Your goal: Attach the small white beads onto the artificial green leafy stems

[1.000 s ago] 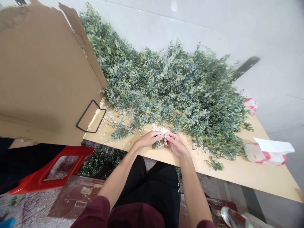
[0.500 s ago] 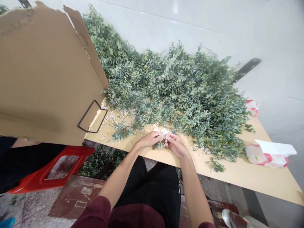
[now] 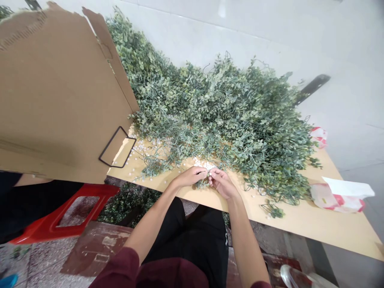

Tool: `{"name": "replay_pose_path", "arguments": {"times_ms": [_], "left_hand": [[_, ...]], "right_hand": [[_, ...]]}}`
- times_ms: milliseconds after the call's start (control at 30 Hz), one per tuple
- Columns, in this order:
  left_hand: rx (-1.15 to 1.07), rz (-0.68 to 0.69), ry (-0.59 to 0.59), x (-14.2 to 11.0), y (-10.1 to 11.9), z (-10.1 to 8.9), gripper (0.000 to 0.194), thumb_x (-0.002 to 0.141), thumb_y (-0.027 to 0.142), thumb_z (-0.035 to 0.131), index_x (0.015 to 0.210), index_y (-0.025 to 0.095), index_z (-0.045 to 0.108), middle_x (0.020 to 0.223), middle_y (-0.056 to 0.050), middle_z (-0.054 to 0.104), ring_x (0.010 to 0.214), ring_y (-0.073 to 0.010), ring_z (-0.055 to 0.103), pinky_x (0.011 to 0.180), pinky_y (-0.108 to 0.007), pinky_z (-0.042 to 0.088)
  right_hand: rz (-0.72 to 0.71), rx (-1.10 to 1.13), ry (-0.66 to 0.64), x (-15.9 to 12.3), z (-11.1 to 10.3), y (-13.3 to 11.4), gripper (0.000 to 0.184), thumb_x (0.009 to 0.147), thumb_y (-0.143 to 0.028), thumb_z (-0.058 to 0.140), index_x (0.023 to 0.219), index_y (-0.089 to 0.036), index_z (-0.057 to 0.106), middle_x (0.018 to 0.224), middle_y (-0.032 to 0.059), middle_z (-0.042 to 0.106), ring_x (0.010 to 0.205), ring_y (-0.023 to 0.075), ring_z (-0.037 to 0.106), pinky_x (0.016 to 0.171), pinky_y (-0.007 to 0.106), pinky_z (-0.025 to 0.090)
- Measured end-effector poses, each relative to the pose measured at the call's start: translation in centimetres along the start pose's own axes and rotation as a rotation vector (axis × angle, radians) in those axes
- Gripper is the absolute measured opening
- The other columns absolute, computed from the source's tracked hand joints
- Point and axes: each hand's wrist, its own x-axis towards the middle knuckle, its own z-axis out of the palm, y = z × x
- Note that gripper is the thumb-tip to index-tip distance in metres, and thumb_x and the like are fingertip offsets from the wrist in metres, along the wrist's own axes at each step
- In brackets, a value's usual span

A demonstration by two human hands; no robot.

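Note:
My left hand [image 3: 192,176] and my right hand [image 3: 221,182] meet fingertip to fingertip at the near edge of a tan table [image 3: 315,224]. Both hands are pinched closed on a small green leafy sprig [image 3: 202,183] that hangs between them. Just beyond the fingers lies a little heap of small white beads [image 3: 203,163]. A big pile of artificial green foliage [image 3: 222,120] covers most of the table behind the hands.
A large open cardboard box [image 3: 57,96] stands at the left, with a black wire loop [image 3: 117,147] at its corner. A red stool [image 3: 60,216] and more foliage [image 3: 126,200] sit on the floor. Red-and-white plastic bags [image 3: 339,196] lie at the table's right.

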Motion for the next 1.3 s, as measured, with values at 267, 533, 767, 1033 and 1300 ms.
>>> {"name": "replay_pose_path", "arguments": {"times_ms": [267, 533, 767, 1033, 1300], "left_hand": [[0.025, -0.026, 0.001, -0.02, -0.09, 0.0, 0.032, 0.091, 0.037, 0.04, 0.067, 0.017, 0.045, 0.065, 0.003, 0.043, 0.062, -0.0113, 0.04, 0.06, -0.023, 0.036], [-0.031, -0.006, -0.014, -0.07, 0.38, 0.04, 0.032, 0.092, 0.037, 0.039, 0.071, 0.016, 0.049, 0.07, 0.0, 0.052, 0.065, -0.0122, 0.045, 0.064, -0.023, 0.037], [0.011, -0.04, 0.012, -0.13, 0.14, 0.15, 0.034, 0.091, 0.042, 0.04, 0.069, 0.017, 0.045, 0.068, 0.001, 0.047, 0.066, -0.0134, 0.043, 0.064, -0.024, 0.038], [-0.071, -0.015, -0.047, -0.06, -0.28, 0.06, 0.035, 0.094, 0.04, 0.039, 0.078, 0.015, 0.056, 0.08, -0.003, 0.06, 0.074, -0.0153, 0.052, 0.073, -0.026, 0.042], [-0.035, -0.022, -0.045, 0.06, 0.03, -0.03, 0.035, 0.094, 0.038, 0.039, 0.076, 0.014, 0.056, 0.077, -0.002, 0.06, 0.071, -0.0141, 0.051, 0.07, -0.024, 0.04]], "right_hand": [[-0.011, -0.026, -0.002, 0.13, -0.1, 0.23, 0.021, 0.076, -0.035, 0.078, 0.078, -0.019, 0.065, 0.065, -0.0016, 0.057, 0.055, 0.0099, 0.051, 0.053, 0.022, 0.043], [-0.006, -0.03, -0.005, -0.04, -0.01, 0.12, 0.024, 0.074, -0.037, 0.079, 0.078, -0.018, 0.065, 0.066, -0.0011, 0.058, 0.056, 0.0102, 0.051, 0.054, 0.023, 0.043], [-0.003, -0.05, 0.006, 0.08, -0.2, 0.34, 0.026, 0.074, -0.039, 0.079, 0.081, -0.019, 0.064, 0.067, -0.0008, 0.057, 0.057, 0.0109, 0.051, 0.054, 0.024, 0.042], [-0.04, -0.08, -0.006, 0.2, 0.09, 0.28, 0.026, 0.075, -0.041, 0.078, 0.077, -0.019, 0.064, 0.067, -0.0006, 0.056, 0.057, 0.0112, 0.05, 0.055, 0.024, 0.042], [-0.036, -0.065, 0.0, 0.23, -0.24, 0.55, 0.025, 0.076, -0.039, 0.078, 0.078, -0.019, 0.064, 0.069, -0.0004, 0.056, 0.058, 0.0109, 0.051, 0.057, 0.024, 0.043]]}}
